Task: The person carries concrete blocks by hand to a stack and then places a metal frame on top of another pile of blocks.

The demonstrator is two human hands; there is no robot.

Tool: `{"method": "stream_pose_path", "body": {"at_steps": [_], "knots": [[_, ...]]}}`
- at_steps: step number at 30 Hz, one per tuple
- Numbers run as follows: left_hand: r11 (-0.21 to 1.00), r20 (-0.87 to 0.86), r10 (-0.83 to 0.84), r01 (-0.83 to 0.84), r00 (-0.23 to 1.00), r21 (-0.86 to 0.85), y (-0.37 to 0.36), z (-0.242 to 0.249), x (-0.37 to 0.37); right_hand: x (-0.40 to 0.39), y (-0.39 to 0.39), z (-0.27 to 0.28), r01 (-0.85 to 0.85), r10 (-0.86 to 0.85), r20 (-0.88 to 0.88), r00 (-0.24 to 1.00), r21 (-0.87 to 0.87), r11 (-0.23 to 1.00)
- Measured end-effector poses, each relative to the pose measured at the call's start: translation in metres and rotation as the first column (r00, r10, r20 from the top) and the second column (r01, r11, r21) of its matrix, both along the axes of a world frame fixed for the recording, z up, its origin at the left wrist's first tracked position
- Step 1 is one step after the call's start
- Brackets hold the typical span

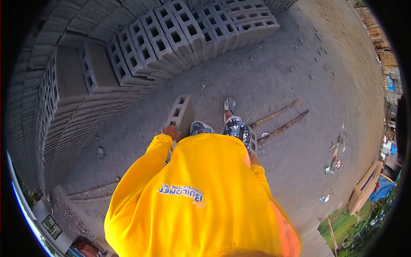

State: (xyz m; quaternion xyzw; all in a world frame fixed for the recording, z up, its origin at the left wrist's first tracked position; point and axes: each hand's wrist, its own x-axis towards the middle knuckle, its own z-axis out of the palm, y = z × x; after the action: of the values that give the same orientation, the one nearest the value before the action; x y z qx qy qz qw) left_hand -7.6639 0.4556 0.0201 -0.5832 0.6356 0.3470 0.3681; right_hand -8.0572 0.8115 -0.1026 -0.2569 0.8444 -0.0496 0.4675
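My left hand (172,132) is closed on the near end of a grey hollow concrete block (185,115), which points forward beside my left leg. The block's row of square holes shows on its left side. My right hand (254,159) is partly hidden by my yellow sleeve. It is at the near end of a second hollow concrete block (253,143), close against my right leg and appearing gripped. Most of that block is hidden by my leg and shirt.
A long stack of hollow concrete blocks (171,34) runs along the left and front. Two wooden poles (280,115) lie on the dusty ground ahead to the right. Scattered litter (329,165) lies farther right. A blue tarp (382,188) hangs at the right edge.
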Motion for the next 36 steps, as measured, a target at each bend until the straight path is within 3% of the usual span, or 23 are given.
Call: {"method": "stream_pose_path", "body": {"at_steps": [1,4,6,8,11,14,15,18,19,22,24,28,30,33,36], "knots": [[1.0,0.0,0.026,-0.026,1.0,-0.012,-0.013,0.006,-0.016,-0.025,-0.026,-0.002,0.024,-0.023,-0.04,0.999,0.047,0.999],[0.992,-0.016,0.081,-0.082,0.997,-0.1,-0.052,0.007,-0.057,-0.082,-0.112,0.044,-0.372,0.415,-0.177,0.892,0.231,0.899],[0.984,-0.027,0.144,-0.146,0.989,-0.1,-0.056,0.007,-0.069,-0.113,-0.177,0.087,-0.512,0.543,0.011,0.84,0.349,0.785],[0.982,-0.021,0.173,-0.174,0.985,-0.07,-0.071,0.01,-0.084,-0.148,-0.198,0.065,-0.66,0.735,-0.1,0.67,0.373,0.652],[0.972,-0.006,0.233,-0.233,0.973,-0.01,-0.085,0.002,-0.103,-0.17,-0.29,0.147,-0.751,0.845,-0.068,0.53,0.425,0.505],[0.951,0.004,0.302,-0.302,0.953,0.058,-0.094,-0.032,-0.111,-0.206,-0.353,0.154,-0.837,0.933,-0.065,0.353,0.424,0.346],[0.94,-0.002,0.333,-0.332,0.943,0.083,-0.09,-0.044,-0.11,-0.214,-0.372,0.153,-0.824,0.914,-0.128,0.385,0.399,0.402],[0.9,0.018,0.41,-0.407,0.912,0.155,-0.094,-0.081,-0.107,-0.208,-0.487,0.226,-0.813,0.894,-0.045,0.446,0.398,0.426],[0.879,0.03,0.442,-0.44,0.896,0.182,-0.097,-0.086,-0.11,-0.212,-0.513,0.23,-0.834,0.89,-0.112,0.442,0.313,0.454],[0.839,0.099,0.48,-0.489,0.872,0.24,-0.103,-0.087,-0.115,-0.187,-0.617,0.274,-0.879,0.936,-0.1,0.337,0.323,0.351],[0.813,0.102,0.539,-0.548,0.836,0.196,-0.113,-0.07,-0.119,-0.168,-0.685,0.305,-0.888,0.937,-0.103,0.333,0.301,0.348],[0.731,0.121,0.653,-0.664,0.748,0.159,-0.106,-0.069,-0.116,-0.149,-0.776,0.32,-0.932,0.883,-0.312,0.351,-0.022,0.363],[0.697,0.105,0.694,-0.701,0.713,0.151,-0.107,-0.055,-0.116,-0.13,-0.814,0.325,-0.939,0.858,-0.39,0.335,-0.064,0.337],[0.648,0.081,0.755,-0.76,0.65,0.058,-0.112,-0.039,-0.124,-0.096,-0.852,0.304,-0.947,0.77,-0.551,0.321,-0.161,0.28],[0.618,0.043,0.785,-0.786,0.618,0.004,-0.118,-0.024,-0.137,-0.061,-0.863,0.237,-0.946,0.69,-0.649,0.322,-0.257,0.2]]}}
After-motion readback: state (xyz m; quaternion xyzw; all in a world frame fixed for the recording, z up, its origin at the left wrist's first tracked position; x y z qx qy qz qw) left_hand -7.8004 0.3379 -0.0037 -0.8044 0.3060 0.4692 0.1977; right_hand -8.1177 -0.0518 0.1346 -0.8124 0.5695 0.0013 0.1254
